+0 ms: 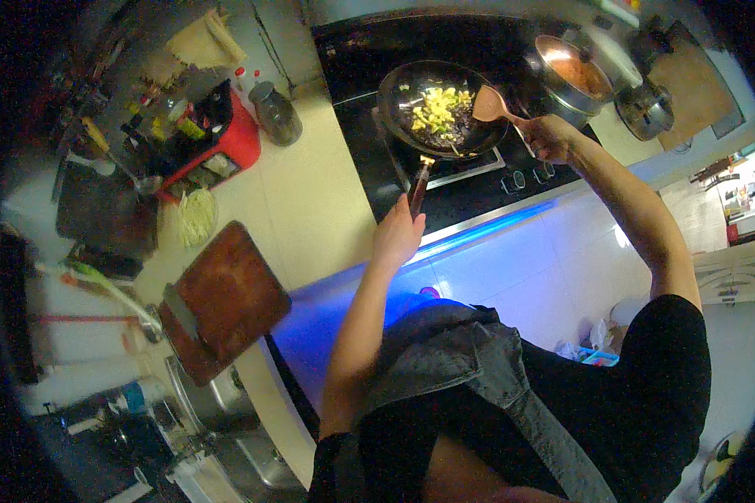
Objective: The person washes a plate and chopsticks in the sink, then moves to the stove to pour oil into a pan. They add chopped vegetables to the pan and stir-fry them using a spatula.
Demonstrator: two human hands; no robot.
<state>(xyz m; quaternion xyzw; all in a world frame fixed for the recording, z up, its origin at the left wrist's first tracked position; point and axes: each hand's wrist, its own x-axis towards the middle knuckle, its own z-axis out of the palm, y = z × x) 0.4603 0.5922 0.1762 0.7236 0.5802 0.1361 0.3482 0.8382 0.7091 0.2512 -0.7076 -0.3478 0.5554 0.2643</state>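
Note:
A dark wok (396,119) sits over the left burner of a black glass gas hob (358,138). Yellow and green chopped food (440,108), resembling scrambled egg with greens, lies in the middle of it. My left hand (397,232) is closed around the wok's long dark handle (419,188). In my right hand (552,139) is a spatula (492,105) with a light brown blade, held by its handle. The blade is over the wok's right rim, beside the food; whether it touches the wok I cannot tell.
Right of the wok stands a pot with a lid (576,69). Two control knobs (528,177) line the hob's front. On the left counter are a wooden cutting board (233,295) with a cleaver (185,312), shredded pale vegetable (197,217), a red condiment rack (244,135) and a jar (275,113).

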